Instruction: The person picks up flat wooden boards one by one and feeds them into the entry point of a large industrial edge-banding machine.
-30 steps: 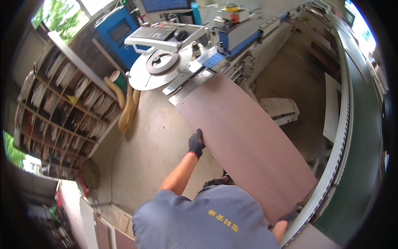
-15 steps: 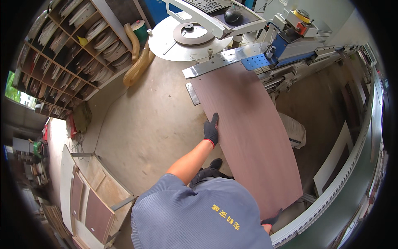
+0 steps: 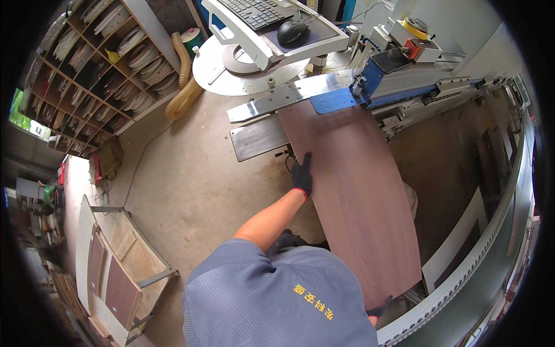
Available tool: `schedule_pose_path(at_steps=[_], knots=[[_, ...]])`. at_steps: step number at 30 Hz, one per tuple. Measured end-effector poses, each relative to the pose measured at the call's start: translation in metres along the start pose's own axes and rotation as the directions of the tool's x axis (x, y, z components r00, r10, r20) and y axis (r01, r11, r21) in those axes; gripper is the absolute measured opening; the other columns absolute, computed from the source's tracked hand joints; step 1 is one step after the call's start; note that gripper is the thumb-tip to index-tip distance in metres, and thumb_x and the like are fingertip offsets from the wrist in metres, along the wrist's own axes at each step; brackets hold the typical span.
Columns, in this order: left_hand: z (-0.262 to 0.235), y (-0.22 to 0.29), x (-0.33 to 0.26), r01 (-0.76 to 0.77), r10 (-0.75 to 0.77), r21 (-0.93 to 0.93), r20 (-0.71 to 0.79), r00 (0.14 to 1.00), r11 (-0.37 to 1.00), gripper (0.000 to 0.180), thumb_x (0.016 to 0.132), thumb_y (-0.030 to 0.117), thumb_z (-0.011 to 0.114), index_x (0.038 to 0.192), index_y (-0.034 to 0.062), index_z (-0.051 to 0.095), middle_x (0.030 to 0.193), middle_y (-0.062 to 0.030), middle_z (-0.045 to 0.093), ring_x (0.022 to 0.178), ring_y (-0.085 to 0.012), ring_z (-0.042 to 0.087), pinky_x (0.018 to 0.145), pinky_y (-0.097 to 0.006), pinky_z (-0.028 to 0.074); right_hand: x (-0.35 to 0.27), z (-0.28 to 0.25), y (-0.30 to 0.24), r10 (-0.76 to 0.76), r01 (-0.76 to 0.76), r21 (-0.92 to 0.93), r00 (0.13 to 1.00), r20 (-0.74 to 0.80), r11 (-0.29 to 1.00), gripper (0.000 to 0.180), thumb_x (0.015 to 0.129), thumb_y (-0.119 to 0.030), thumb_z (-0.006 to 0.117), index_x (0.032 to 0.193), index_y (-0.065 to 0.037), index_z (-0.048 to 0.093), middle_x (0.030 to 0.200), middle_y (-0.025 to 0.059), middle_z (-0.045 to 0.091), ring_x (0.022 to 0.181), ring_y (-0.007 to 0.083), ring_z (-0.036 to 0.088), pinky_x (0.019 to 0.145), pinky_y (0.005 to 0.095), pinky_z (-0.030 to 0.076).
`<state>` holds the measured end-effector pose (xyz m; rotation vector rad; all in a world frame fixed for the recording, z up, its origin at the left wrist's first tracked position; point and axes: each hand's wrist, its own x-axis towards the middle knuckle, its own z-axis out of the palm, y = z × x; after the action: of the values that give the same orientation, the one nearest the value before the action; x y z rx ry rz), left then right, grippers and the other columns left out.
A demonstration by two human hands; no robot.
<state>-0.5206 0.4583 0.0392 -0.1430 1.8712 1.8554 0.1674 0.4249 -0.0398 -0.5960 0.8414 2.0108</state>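
Note:
A long reddish-brown wood-grain panel (image 3: 364,214) stretches from near my body to the far machine. Its far end lies under the machine's metal guide bar (image 3: 300,92) and a blue perforated plate (image 3: 338,102). My left hand (image 3: 301,175), in a black glove with a red cuff, grips the panel's left long edge about midway along, one digit lying on its face. At the near end, my right hand (image 3: 380,309), gloved the same way, holds the edge; most of its fingers are hidden by the panel and my body. A flat metal support plate (image 3: 259,137) sticks out left of the panel.
A round white table (image 3: 217,75) carries a coil of brown edge strip (image 3: 243,61). Above hang a keyboard (image 3: 251,11) and a mouse (image 3: 292,33). Shelves of coiled strips (image 3: 110,63) stand far left, a cart with panels (image 3: 115,277) near left. A toothed rail (image 3: 462,301) curves along the right.
The panel has shifted right relative to the metal support plate, baring more of that plate. Both hands stay on the panel. The machine sits nearer and further left in view.

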Motion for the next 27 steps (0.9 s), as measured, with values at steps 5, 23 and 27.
schedule_pose_path(at_steps=[5,23,27], knots=[[0.045,-0.012,0.004,-0.124,0.125,-0.174,-0.006,0.992,0.977,0.056,0.084,0.042,0.061,0.117,-0.0035,0.054,0.108,-0.0124,0.061,0.09,-0.0194,0.058,0.079,-0.033,0.045,0.02,0.074,0.051,-0.469,0.331,-0.801,0.88,0.071,0.499,0.074,0.089,-0.06,0.037,0.138,-0.004,0.034,0.142,0.0119,0.035,0.127,0.0311,0.036,0.105,0.0434,0.029],[0.014,-0.131,-0.007,-0.692,-0.317,0.61,0.792,0.522,0.386,0.063,0.076,0.033,0.057,0.13,0.0038,0.043,0.119,-0.0243,0.055,0.11,-0.0362,0.053,0.091,-0.042,0.043,0.008,0.061,0.071,-0.534,0.388,-0.799,0.84,0.101,0.459,0.038,0.082,-0.046,0.061,0.08,-0.009,0.053,0.056,0.0036,0.048,0.04,0.0167,0.041,0.04,0.0269,0.032],[-0.174,-0.276,0.026,-0.899,-0.707,0.418,0.675,0.211,0.13,0.071,0.071,0.032,0.06,0.135,0.0085,0.039,0.113,-0.0241,0.058,0.105,-0.0357,0.056,0.088,-0.042,0.045,0.015,-0.011,0.16,-0.535,0.102,-0.973,0.844,-0.025,0.207,0.033,0.085,-0.044,0.055,0.077,-0.012,0.047,0.059,0.0075,0.049,0.048,0.0208,0.047,0.044,0.0315,0.035]])
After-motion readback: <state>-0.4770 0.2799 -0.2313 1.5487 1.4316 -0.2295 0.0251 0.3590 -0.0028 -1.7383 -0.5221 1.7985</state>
